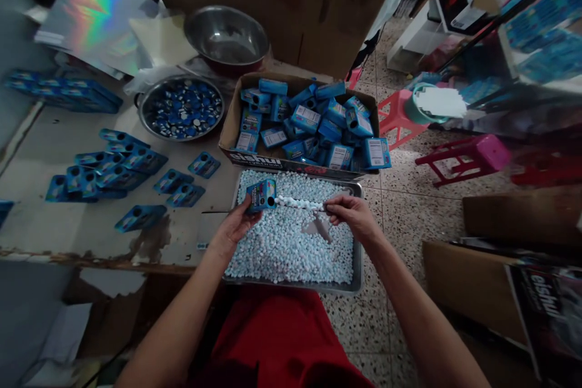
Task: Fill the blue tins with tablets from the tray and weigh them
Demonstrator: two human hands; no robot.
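Note:
In my left hand (236,222) is a small blue printed box (262,196), its end with a dark round hole facing right. My right hand (348,213) is closed, fingertips pinched around the end of a narrow scoop (325,207). A row of small white pellets (297,202) lies along the scoop, its far end at the box's hole. Below both hands sits a metal tray (358,254) heaped with pale blue and white pellets (282,248). A patch of bare tray bottom shows near my right hand.
Behind the tray stands a cardboard carton (273,162) full of blue boxes. Several more blue boxes (109,170) stand on the table at left. A metal bowl (217,124) holds blue and silver pieces; another steel bowl (227,36) is behind it. Plastic stools (491,151) stand at right.

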